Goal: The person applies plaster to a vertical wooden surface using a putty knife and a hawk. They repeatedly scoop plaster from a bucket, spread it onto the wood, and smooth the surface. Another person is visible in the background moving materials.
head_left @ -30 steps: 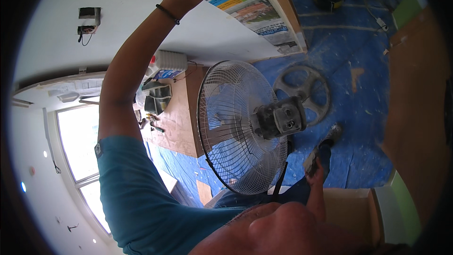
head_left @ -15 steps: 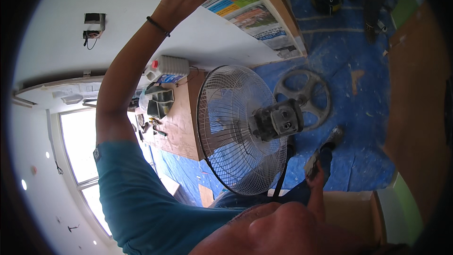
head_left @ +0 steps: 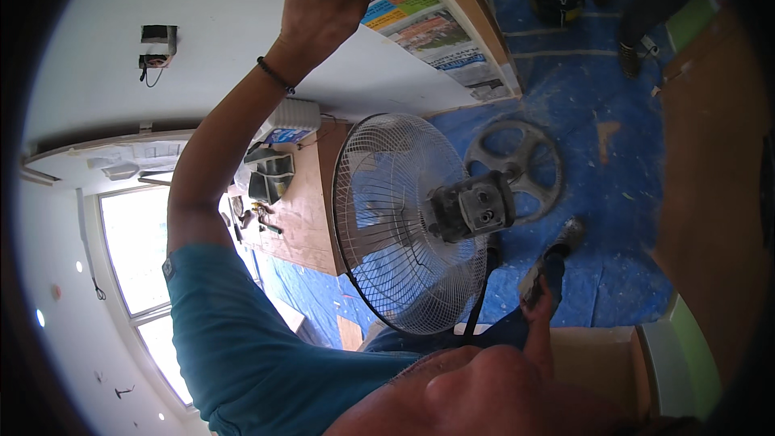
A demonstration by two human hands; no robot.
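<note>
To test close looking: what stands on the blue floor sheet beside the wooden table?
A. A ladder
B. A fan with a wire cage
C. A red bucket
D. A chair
B: a fan with a white wire cage stands by the table on the blue sheet.

Left hand (head_left: 335, 0) raised, fan (head_left: 404, 222) below

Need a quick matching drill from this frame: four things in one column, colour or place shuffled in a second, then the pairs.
Things:
1. pedestal fan
2. raised hand
3. round fan base
4. sleeve

Descriptions:
A. teal, lower left
B. lies flat on the blue floor covering
C. white wire grille, frame centre
D. top of frame, ring on a finger, dark band at the wrist

Pairs: 1-C, 2-D, 3-B, 4-A
</note>
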